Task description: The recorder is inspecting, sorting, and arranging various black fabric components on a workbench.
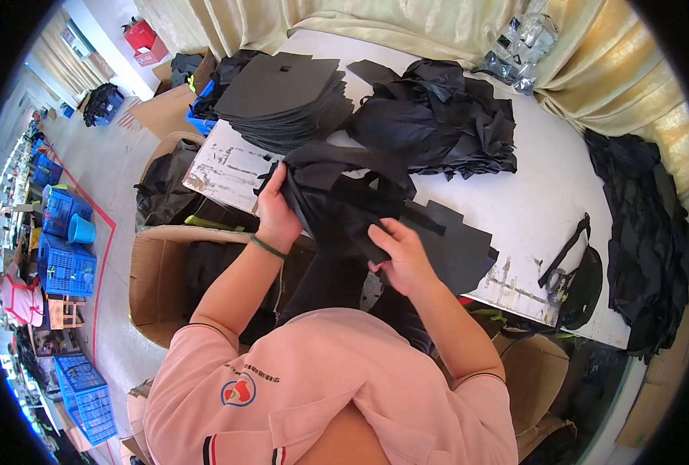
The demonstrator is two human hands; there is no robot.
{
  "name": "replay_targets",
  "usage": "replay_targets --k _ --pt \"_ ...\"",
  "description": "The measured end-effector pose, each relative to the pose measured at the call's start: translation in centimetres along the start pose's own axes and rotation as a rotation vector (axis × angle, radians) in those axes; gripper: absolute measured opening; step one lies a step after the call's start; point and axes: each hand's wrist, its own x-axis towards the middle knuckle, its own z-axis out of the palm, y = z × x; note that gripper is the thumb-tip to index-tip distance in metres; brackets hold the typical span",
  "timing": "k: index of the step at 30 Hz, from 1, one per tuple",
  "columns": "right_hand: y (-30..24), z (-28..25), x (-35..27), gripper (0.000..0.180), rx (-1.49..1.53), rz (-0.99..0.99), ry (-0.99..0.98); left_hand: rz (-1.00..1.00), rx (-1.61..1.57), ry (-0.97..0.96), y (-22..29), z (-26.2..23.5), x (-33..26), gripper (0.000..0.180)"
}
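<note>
My left hand [276, 211] and my right hand [401, 252] both grip a piece of black fabric with straps [336, 203] at the near edge of a white table [530, 201]. The left hand holds its left edge; the right hand pinches its lower right part. A flat black foam panel [457, 244] lies under the fabric beside my right hand. A stack of flat black panels [282, 97] stands at the far left of the table. A heap of black fabric pieces [437, 116] lies beyond my hands.
An open cardboard box [158, 279] with black pieces stands on the floor at my left. A black strap piece [577, 271] hangs at the table's right edge. More black fabric [647, 232] is piled at the right. Blue crates [69, 263] stand far left. Clear plastic bags [519, 46] lie far back.
</note>
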Motion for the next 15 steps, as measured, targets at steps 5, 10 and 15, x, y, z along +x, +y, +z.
replay_targets --k 5,10,15 --pt "-4.8 -2.1 -2.5 0.014 -1.065 -0.836 0.189 0.052 0.851 0.479 1.2 -5.3 -2.3 0.044" --pt "-8.7 0.1 -5.1 0.023 -1.438 -1.063 0.0 0.68 1.59 -0.561 2.5 3.0 -3.0 0.052" --pt "-11.1 1.5 -7.6 0.031 -1.429 -0.948 -0.141 0.151 1.512 -1.415 -2.5 7.3 2.2 0.055"
